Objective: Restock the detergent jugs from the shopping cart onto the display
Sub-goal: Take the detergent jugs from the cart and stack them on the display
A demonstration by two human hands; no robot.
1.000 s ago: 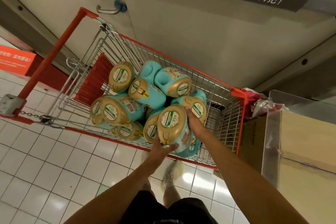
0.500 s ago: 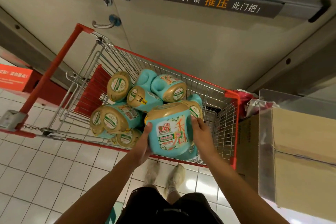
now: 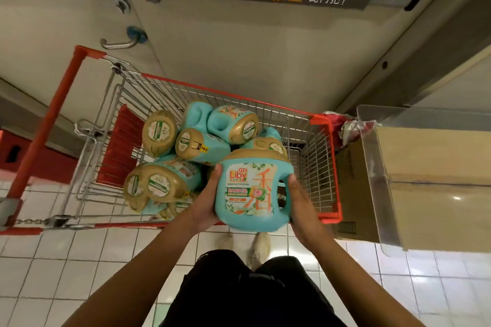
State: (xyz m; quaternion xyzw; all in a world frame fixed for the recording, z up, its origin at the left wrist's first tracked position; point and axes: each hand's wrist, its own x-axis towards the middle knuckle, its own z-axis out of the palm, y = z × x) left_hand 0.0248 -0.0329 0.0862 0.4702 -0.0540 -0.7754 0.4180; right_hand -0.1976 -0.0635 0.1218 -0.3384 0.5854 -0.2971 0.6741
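Note:
A teal detergent jug (image 3: 251,191) with a gold cap and a Liby label is held upright between both hands, above the cart's near right corner. My left hand (image 3: 206,203) presses its left side, fingers wrapped round the body. My right hand (image 3: 300,210) grips its right side by the handle. Several more teal jugs (image 3: 196,145) with gold caps lie piled on their sides in the red wire shopping cart (image 3: 322,167). The display (image 3: 425,188), a beige surface with a clear plastic edge, stands to the right of the cart.
A grey emergency door (image 3: 239,61) with a push bar and a lever handle stands right behind the cart. A cardboard box (image 3: 348,188) sits between cart and display. Red crumpled packaging (image 3: 353,127) lies at the display's far corner. White tiled floor lies underfoot.
The jug has come up out of the pile and turned upright with its label facing me. Both hands moved from its cap end to its sides and drew it nearer.

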